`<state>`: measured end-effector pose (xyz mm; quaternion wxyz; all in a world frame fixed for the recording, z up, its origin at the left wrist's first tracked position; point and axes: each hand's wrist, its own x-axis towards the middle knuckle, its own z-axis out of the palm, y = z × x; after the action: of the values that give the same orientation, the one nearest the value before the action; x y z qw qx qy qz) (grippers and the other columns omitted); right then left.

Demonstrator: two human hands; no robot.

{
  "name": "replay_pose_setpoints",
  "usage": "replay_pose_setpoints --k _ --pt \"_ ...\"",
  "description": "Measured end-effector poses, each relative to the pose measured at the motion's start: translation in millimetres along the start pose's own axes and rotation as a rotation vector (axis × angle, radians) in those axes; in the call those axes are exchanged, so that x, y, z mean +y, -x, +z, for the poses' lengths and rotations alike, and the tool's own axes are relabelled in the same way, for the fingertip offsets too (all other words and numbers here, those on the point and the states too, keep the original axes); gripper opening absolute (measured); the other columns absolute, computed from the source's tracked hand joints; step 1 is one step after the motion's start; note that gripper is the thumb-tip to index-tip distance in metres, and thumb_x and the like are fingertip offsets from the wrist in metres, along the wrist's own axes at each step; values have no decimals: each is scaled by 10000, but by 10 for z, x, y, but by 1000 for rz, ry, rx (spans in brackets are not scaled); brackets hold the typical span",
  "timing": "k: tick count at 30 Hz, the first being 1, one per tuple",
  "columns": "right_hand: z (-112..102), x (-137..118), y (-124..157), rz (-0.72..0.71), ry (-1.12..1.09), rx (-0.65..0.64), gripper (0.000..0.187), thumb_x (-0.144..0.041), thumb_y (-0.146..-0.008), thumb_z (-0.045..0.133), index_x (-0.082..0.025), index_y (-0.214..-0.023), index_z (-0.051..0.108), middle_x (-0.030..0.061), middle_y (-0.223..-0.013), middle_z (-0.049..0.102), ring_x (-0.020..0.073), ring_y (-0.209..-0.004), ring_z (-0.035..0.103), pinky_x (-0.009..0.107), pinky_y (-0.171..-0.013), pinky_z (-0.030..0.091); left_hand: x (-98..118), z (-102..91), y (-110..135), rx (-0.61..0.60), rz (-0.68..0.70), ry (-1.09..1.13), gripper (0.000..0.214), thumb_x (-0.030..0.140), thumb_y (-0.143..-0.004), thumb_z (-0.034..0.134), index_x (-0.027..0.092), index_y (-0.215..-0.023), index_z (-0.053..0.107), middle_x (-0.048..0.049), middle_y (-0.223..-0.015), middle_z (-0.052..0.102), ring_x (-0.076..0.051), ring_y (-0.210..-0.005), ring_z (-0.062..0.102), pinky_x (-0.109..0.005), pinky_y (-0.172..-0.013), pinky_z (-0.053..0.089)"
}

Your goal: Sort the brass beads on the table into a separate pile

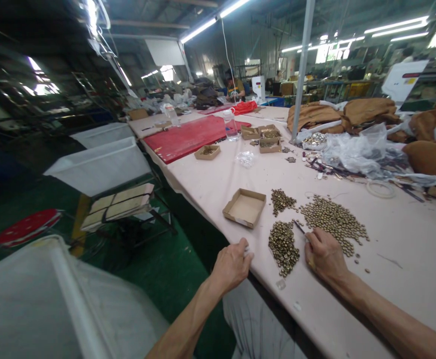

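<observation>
My right hand (325,254) rests on the pale table (401,239), fingers closed round a thin dark tool (299,228) whose tip lies between heaps of small brass rings. One heap (283,247) lies just left of that hand, a bigger spread (333,219) above it, and a small cluster (281,201) farther back. My left hand (233,264) grips the table's near edge with curled fingers, pinching something small and pale. An empty cardboard tray (245,207) sits behind the left hand.
Farther along the table lie a red mat (188,137), small cardboard boxes of parts (265,135), a clear bottle (230,124), crumpled plastic bags (352,147) and brown garments (367,112). White bins (102,162) and a folded stool stand on the green floor. A person sits far back.
</observation>
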<state>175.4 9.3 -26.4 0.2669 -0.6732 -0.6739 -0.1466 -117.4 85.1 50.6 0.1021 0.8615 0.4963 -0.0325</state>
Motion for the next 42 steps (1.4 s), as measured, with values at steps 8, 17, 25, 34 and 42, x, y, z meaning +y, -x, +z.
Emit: replay_pose_setpoints --k 8,17,25,34,42 --pt "44 50 -58 -20 16 -62 174 -115 -831 505 -166 -950 620 86 -891 553 208 -855 491 325 -788 356 16 10 4 -7 -22 -21 264 415 -985 434 235 -1164 506 -97 -1011 725 -265 -963 706 -338 -831 479" --pt "34 72 -99 -55 84 -96 207 -84 -795 516 -164 -950 627 88 -896 558 213 -867 472 327 -803 325 -37 72 1 26 20 -11 250 421 -989 430 235 -1143 492 -90 -985 720 -256 -939 708 -333 -825 475" --pt "30 213 -296 69 98 -40 181 -107 -821 510 -166 -921 649 80 -861 575 199 -802 491 320 -755 348 -22 41 21 18 19 -10 273 434 -988 415 228 -1146 500 -104 -989 721 -276 -941 708 -353 -819 481" --pt "-63 0 -12 39 -149 -31 198 -193 -857 528 -183 -1001 664 60 -888 593 171 -766 533 291 -739 409 1 2 28 -3 -2 -12 280 436 -983 418 225 -1144 507 -102 -983 725 -276 -947 710 -349 -816 487" --pt "-5 -16 26 18 -141 -55 183 -182 -848 525 -188 -965 665 55 -851 577 177 -781 532 291 -746 399 5 9 25 -2 -1 -4 272 433 -990 408 224 -1136 504 -97 -965 724 -271 -946 710 -342 -818 483"
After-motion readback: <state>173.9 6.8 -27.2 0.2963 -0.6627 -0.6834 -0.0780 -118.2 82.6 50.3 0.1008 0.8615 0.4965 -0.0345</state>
